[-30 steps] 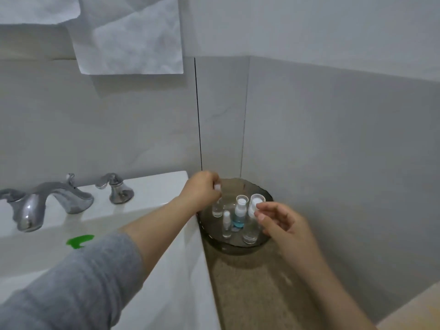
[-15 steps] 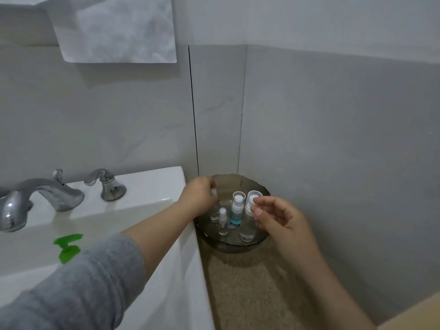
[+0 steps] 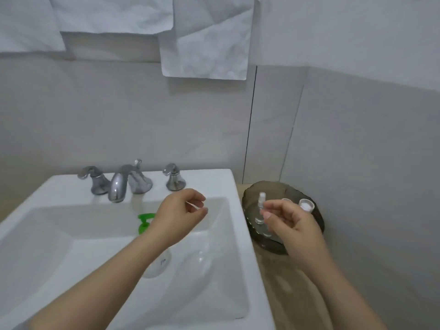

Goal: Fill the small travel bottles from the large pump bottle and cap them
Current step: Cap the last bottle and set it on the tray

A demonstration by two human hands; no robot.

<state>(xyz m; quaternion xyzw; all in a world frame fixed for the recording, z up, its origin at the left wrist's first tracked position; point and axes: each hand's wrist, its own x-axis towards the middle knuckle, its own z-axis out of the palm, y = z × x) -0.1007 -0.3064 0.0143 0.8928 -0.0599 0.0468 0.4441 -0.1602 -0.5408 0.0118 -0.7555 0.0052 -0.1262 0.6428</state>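
- Standing inside a dark glass dish (image 3: 269,185), a small spray bottle (image 3: 262,197) with a white cap is upright at the dish's left side. A second bottle (image 3: 285,200) and a third bottle (image 3: 307,205) show white, open-looking tops farther right.
- Right hand (image 3: 294,226) hovers over the dish and hides its near half. Thumb and forefinger tips (image 3: 267,214) are drawn close together just beside the spray bottle; blur keeps it unclear whether they pinch anything.
- Left hand (image 3: 179,216) hangs above the sink basin, well apart from the dish. Its fingers are loosely curled and relaxed, and nothing shows between them.
- Green pump head (image 3: 145,221) of the large pump bottle (image 3: 158,264) pokes out left of the left wrist, inside the basin. The clear body shows under the forearm; upright or lying cannot be told.
- Dish sits tucked into the corner, its left rim just beside the right edge of the white sink (image 3: 234,210), with tiled walls close behind and to its right.
- Speckled beige countertop (image 3: 292,289) runs as a narrow strip from the dish toward the camera, between sink and wall.
- Chrome faucet (image 3: 117,188) and two handles line the sink's back ledge.
- Crumpled paper sheets (image 3: 204,44) hang on the wall above.
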